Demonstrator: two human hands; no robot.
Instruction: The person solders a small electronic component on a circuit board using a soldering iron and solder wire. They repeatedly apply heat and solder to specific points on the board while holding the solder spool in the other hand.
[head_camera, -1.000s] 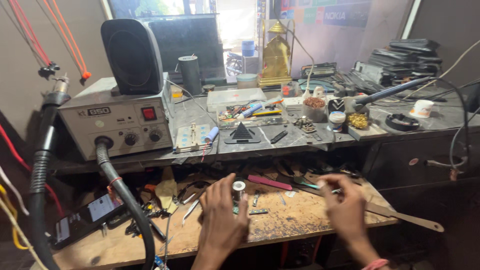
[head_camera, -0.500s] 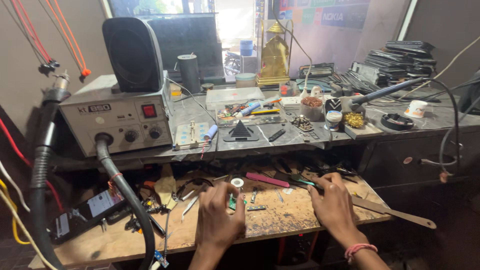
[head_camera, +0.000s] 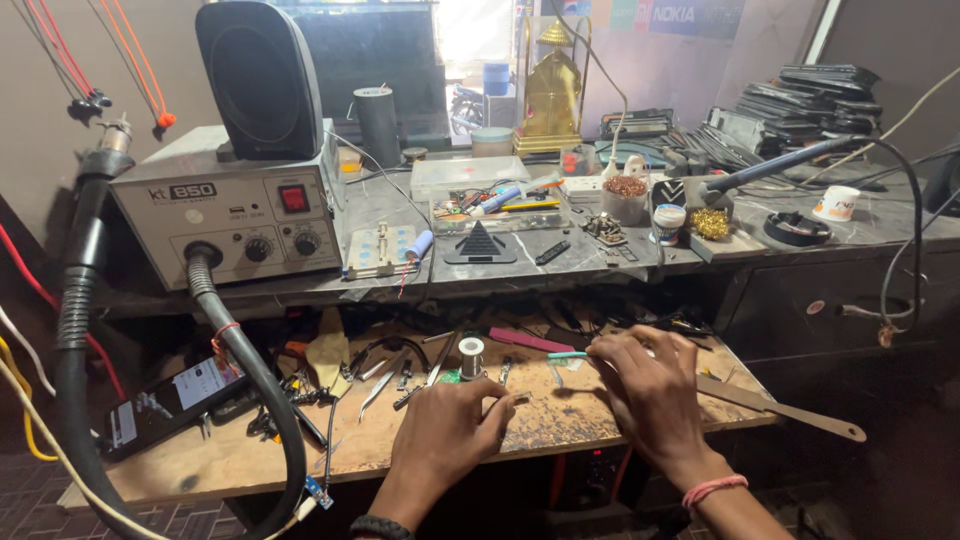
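While the grey hot-air station (head_camera: 228, 215) with its black corrugated hose (head_camera: 245, 360) dominates the left of the bench, its front bears a white label strip at upper left and a red square switch beside it, above two black knobs. Next down in size, a dark phone (head_camera: 165, 405) lies flat on the lower wooden shelf (head_camera: 560, 415), with a white rectangular sticker on its back. Behind, a small white tub (head_camera: 836, 203) with orange print stands on the upper worktop at right.

Smaller yet, the right hand (head_camera: 655, 385) pinches the end of a thin teal-handled tool (head_camera: 568, 355), which lies on the shelf just left of its fingertips. It looks light, stiff and narrow, likely to roll or slip, and best held along the handle rather than at the fine tip. The left hand (head_camera: 445, 435) rests loosely curled on the shelf near a small solder spool (head_camera: 471, 355); whether it holds anything cannot be told.
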